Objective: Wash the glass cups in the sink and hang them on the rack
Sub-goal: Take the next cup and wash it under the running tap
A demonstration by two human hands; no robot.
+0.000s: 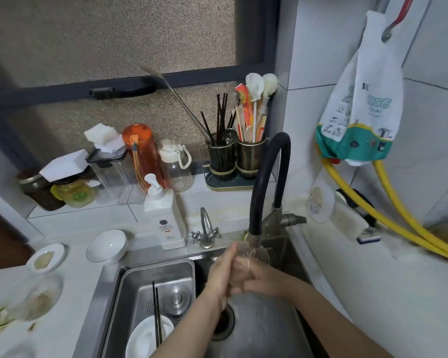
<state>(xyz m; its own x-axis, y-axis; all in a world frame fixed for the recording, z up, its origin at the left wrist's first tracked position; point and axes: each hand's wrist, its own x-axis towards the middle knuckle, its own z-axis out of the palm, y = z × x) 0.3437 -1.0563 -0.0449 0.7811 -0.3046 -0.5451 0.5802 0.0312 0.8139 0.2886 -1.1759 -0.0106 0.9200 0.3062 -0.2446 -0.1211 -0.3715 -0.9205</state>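
Observation:
A clear textured glass cup (pixel 256 254) is tilted under the spout of the black hose faucet (pixel 265 192), over the steel sink (pixel 259 329). My left hand (pixel 221 272) presses against the cup's left side. My right hand (pixel 261 279) wraps it from the right and below. Most of the cup is hidden by my fingers. Water lies on the sink floor around the drain (pixel 223 324). No rack for the cups is in view.
A steel drain basket (pixel 130 282) on the sink's left holds a white bowl, black chopsticks and a lid. A soap bottle (pixel 166 220), small tap (pixel 206 233) and white bowls (pixel 106 245) stand behind. Utensil holders (pixel 234 156) sit on the sill. Yellow hoses (pixel 398 218) run right.

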